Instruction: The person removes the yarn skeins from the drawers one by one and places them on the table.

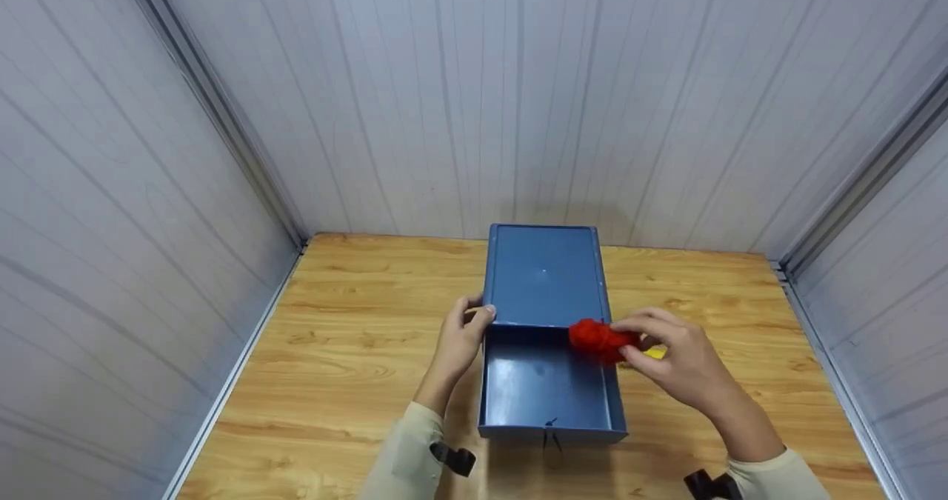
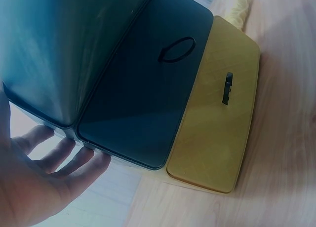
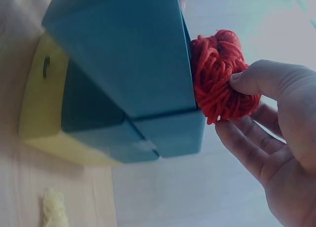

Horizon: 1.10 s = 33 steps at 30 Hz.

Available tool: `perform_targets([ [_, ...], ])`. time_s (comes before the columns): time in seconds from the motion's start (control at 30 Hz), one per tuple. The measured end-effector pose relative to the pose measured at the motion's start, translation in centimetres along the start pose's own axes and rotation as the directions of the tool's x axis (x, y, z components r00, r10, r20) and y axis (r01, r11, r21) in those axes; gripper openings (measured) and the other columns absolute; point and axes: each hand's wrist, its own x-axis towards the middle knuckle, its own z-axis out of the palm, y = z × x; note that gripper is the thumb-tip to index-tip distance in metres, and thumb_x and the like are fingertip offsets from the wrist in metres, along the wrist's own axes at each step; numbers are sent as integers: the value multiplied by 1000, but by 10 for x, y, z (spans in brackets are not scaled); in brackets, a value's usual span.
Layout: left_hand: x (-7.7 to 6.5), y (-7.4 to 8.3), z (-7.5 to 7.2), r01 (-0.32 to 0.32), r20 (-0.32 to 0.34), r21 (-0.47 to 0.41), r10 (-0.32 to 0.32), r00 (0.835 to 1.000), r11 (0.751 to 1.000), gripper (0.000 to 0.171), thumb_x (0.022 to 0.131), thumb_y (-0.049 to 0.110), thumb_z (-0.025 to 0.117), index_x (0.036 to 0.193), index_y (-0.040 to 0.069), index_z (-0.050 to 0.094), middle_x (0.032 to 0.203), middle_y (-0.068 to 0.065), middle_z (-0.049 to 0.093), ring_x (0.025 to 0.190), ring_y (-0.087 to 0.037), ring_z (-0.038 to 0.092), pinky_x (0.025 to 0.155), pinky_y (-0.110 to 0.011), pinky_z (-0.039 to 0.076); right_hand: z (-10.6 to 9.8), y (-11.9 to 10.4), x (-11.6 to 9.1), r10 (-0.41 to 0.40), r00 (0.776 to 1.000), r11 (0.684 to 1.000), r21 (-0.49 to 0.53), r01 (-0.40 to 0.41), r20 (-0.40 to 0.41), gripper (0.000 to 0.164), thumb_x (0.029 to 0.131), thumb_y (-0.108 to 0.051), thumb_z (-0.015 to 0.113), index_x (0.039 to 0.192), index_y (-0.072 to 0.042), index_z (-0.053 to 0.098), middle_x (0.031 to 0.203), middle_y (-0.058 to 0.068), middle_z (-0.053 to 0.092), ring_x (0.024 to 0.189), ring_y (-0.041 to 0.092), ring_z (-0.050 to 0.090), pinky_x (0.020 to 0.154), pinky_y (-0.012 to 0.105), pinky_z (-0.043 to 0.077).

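We find the red yarn [image 1: 592, 338] pinched in the right hand [image 1: 678, 355] at the right rim of the open drawer [image 1: 544, 396]; the left hand [image 1: 459, 338], 4 fingers slightly spread, touches the cabinet [image 1: 544, 274]. We advise holding strands clear of the rim, cabinet braced.

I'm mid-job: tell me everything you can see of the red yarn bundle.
The bundle of bright red, soft-looking yarn is a compact, oblong clump of thick strands, with many loops showing on its surface. The right hand pinches one end, thumb on one side and fingers on the other. It is held up at the right rim of the pulled-out blue plastic drawer, toward that drawer's far end, partly over the opening. Whether it touches the rim is unclear.
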Motion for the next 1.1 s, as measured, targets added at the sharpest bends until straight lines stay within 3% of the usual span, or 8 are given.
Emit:
perform_targets([
  [0.23, -1, 0, 1, 3, 3, -27, -3, 1000, 1000, 43, 101, 23, 58, 138, 1, 57, 132, -21, 63, 118, -29, 63, 93, -39, 55, -15, 16, -6, 31, 998, 999, 10, -31, -49, 41, 78, 12, 80, 107, -17, 79, 107, -3, 73, 87, 12, 70, 68, 16, 57],
  [0.43, -2, -1, -1, -5, 1, -27, 5, 1000, 1000, 45, 100, 25, 60, 137, 1, 57, 130, -22, 64, 117, -30, 64, 93, -40, 56, -21, 28, -14, 117, 992, 993, 10, -117, -53, 37, 81, 10, 79, 107, -17, 79, 110, 3, 73, 91, 9, 69, 69, 15, 57],
  [0.6, -1, -2, -1, -9, 1, -16, 9, 1000, 1000, 46, 99, 26, 60, 137, 0, 57, 129, -23, 64, 116, -30, 64, 92, -39, 56, -22, 38, -22, 208, 977, 978, -1, -208, -40, 33, 83, 6, 79, 107, -17, 78, 111, 1, 73, 96, 4, 67, 71, 16, 57],
  [0.87, -1, -2, 0, -4, -2, -1, 4, 1000, 1000, 42, 100, 26, 60, 135, 3, 59, 127, -21, 66, 115, -28, 65, 93, -39, 56, -20, 63, -35, 269, 963, 963, -18, -270, -36, 31, 86, 4, 77, 108, -17, 77, 108, 0, 72, 95, -2, 65, 70, 15, 57],
  [1.1, -1, 0, 0, -12, -2, -18, 12, 1000, 1000, 42, 99, 25, 61, 135, 2, 59, 128, -21, 65, 116, -28, 64, 94, -39, 55, -22, 92, -49, 369, 929, 926, -85, -368, -9, 27, 89, 0, 75, 112, -14, 76, 114, 8, 72, 95, 3, 64, 71, 20, 58],
])
